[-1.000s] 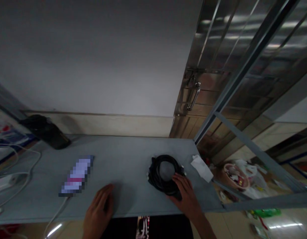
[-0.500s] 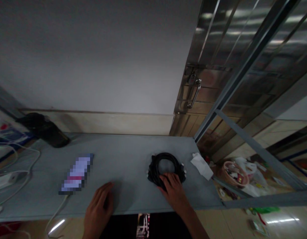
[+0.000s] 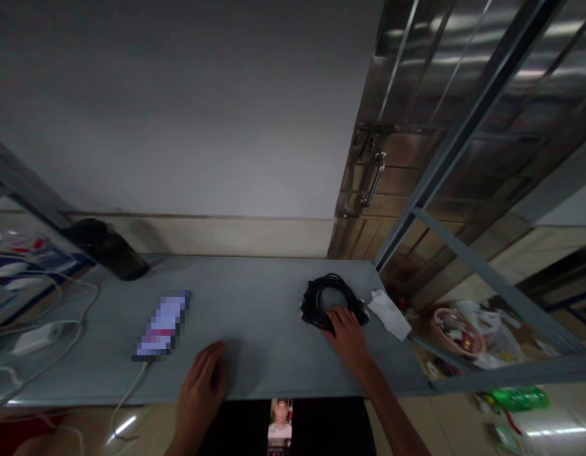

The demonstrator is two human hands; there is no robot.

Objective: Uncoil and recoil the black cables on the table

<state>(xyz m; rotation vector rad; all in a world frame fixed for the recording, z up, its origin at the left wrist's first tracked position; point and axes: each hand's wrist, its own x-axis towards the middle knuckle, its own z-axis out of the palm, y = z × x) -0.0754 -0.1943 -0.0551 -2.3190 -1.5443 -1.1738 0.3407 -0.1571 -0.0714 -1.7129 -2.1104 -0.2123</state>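
A coiled bundle of black cables (image 3: 316, 304) lies on the right part of the grey shelf top (image 3: 254, 297). My right hand (image 3: 347, 332) grips the near edge of the coil, its fingers bent over the cables and the thumb hidden beneath. At the shelf's front edge, left of centre, rests my left hand (image 3: 204, 377), holding nothing, with its fingers curved and the thumb apart from them. Beyond it to the left lies a phone (image 3: 163, 323) with a lit, blurred screen and a cable attached. Just right of the coil is a crumpled white paper (image 3: 390, 315).
A dark bottle (image 3: 114, 253) lies at the back left, near white cables and a white adapter (image 3: 38, 339). Metal frame bars (image 3: 492, 266) rise at the right. Beyond them are a basket (image 3: 457, 332) and plastic bags. Another lit phone (image 3: 280, 421) shows at my lap.
My right hand and the cable coil have moved right and slightly away from me, closer to the white paper. The view has shifted a little to the left.
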